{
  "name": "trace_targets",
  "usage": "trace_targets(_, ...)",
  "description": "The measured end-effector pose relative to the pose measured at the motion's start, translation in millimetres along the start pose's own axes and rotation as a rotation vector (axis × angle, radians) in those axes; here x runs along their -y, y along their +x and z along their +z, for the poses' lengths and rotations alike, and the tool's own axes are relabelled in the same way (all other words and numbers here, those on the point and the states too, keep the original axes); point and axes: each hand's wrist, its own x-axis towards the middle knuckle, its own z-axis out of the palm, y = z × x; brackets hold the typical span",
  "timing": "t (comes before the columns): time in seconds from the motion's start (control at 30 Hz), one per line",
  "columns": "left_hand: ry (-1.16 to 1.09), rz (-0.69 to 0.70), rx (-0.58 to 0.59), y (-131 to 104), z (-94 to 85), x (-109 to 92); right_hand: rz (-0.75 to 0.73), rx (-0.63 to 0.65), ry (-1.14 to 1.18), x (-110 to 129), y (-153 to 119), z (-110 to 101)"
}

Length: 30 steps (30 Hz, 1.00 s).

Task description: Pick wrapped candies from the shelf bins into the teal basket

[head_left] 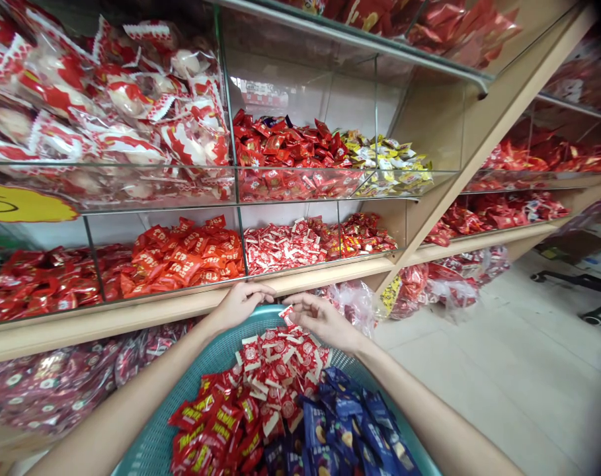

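Observation:
A teal plastic basket (174, 390) sits below me at the shelf's front edge. Small red-and-white wrapped candies (280, 363) fill its far part, red packets with yellow lettering (215, 423) its near left, and dark blue packets (344, 423) its near right. My left hand (243, 305) is over the basket's far left rim, fingers loosely bent and apart from the thumb, with nothing visible in them. Across from it, my right hand (324, 320) reaches over the far right rim. One red-and-white candy (286, 315) is at its thumb and fingertips, apparently pinched.
Glass-fronted wooden shelves (330, 270) hold red-and-white candies (285, 246), orange-red packets (186, 254) and large clear-wrapped packs (131, 99). A yellow price tag (25, 203) hangs at left. Bagged goods (443, 284) lie beneath the shelves. A wheeled chair base (588, 291) stands on the tiled floor at right.

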Motion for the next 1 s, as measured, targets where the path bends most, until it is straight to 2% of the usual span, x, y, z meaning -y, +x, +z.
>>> trace_targets(0.37, 0.036, -0.035, 0.002, -0.3, -0.7, -4.2, 0.193, 0.268, -0.333, -3.5, -13.2, -5.3)
trace_targets(0.5, 0.028, -0.037, 0.003, -0.8, -0.6, -5.3, 0.175, 0.23, -0.431, -3.8, -14.2, -7.8)
trace_targets(0.73, 0.022, -0.039, 0.003, -0.9, -0.5, -4.7, 0.102, 0.189, -0.455, -9.3, -13.2, -7.4)
trace_targets(1.0, 0.02, -0.037, 0.01, -0.8, -0.4, 1.3, 0.06, 0.069, -0.647, -5.8, -15.1, -6.4)
